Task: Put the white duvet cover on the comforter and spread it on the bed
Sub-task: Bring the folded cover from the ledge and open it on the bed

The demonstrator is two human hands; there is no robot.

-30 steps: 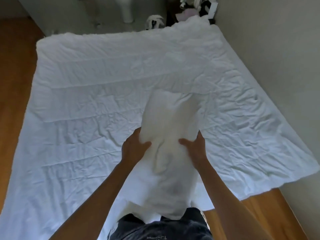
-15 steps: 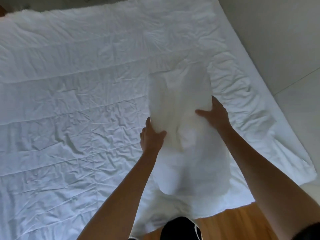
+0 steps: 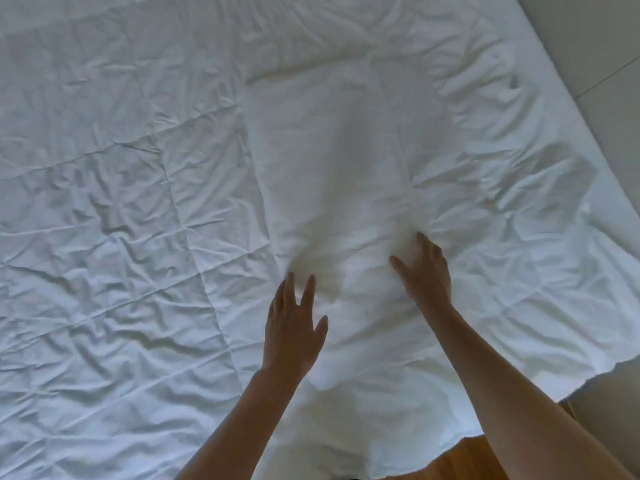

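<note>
A folded white duvet cover (image 3: pixel 332 174) lies as a long strip down the middle of the wrinkled white comforter (image 3: pixel 114 209), which is spread flat and fills most of the view. My left hand (image 3: pixel 292 327) hovers at the strip's near left edge with fingers straight and spread, holding nothing. My right hand (image 3: pixel 424 271) rests on the strip's near right part, fingers extended and thumb out. The strip's near end hangs over the comforter's front edge.
A pale wall (image 3: pixel 595 46) runs along the right side, close to the comforter's right edge. Wooden floor (image 3: pixel 460 462) shows at the bottom right, under the front edge.
The folded cover, held up in both hands before, now lies flat on the comforter. Both hands have let go and opened. The view has moved in closer over the bed.
</note>
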